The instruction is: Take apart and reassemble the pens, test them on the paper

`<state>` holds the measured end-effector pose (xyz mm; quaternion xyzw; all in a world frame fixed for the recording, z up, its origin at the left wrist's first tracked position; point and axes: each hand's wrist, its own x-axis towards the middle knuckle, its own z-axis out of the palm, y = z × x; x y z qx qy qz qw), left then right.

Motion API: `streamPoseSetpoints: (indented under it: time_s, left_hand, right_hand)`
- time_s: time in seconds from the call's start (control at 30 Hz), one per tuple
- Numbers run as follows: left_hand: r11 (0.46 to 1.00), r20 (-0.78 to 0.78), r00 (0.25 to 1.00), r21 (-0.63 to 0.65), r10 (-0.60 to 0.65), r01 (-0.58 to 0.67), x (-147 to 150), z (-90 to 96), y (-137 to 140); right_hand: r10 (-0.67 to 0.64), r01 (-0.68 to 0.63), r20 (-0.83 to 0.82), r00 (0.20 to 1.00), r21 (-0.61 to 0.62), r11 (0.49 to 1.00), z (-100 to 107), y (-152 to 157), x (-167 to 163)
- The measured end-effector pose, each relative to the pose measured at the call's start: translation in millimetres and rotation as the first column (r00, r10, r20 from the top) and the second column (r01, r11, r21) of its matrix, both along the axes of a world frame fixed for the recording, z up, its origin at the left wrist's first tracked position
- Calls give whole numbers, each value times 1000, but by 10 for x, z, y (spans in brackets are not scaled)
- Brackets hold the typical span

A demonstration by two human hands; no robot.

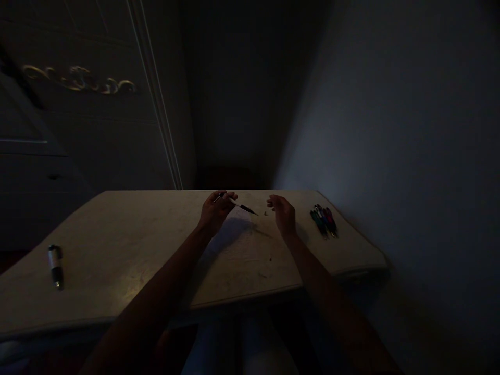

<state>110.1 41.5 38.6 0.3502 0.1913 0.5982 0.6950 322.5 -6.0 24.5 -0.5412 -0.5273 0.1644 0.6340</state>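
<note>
My left hand is closed around a pen above the far middle part of the table. Its dark tapered end sticks out to the right and slants down. To the right, apart from the pen, my right hand hovers with its fingers curled together. Whatever its fingertips may hold is too dark and small to make out. Between the hands lies a tiny dark piece. Another small piece rests nearer to me, below the right hand.
Several pens lie side by side at the table's right. A thick pen or marker lies alone at the left. The pale table meets a wall on the right; a cabinet with ornate trim stands left. The room is dim.
</note>
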Motion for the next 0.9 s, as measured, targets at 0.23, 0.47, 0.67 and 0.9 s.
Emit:
streamPoseSetpoints:
  time_s: [0.23,0.47,0.67,0.9]
  left_hand:
    - [982,50,993,-164,102,-93,-111,-92,176]
    - [972,42,993,-212,110,-99,-169,-141,230]
    - [983,76,993,-166,94,-81,-138,-174,246]
    - [983,90,992,-169,84,-68,-114,-194,239]
  right_hand:
    - [-21,119,505,863,-161,980,-274,58,201]
    - [42,95,544,838,-223,970,-209,34,164]
    - [212,-206,-9,977,-269,941,-118,-11,-49]
    - [275,-332,-238,932,-249,910,-120,-10,-210]
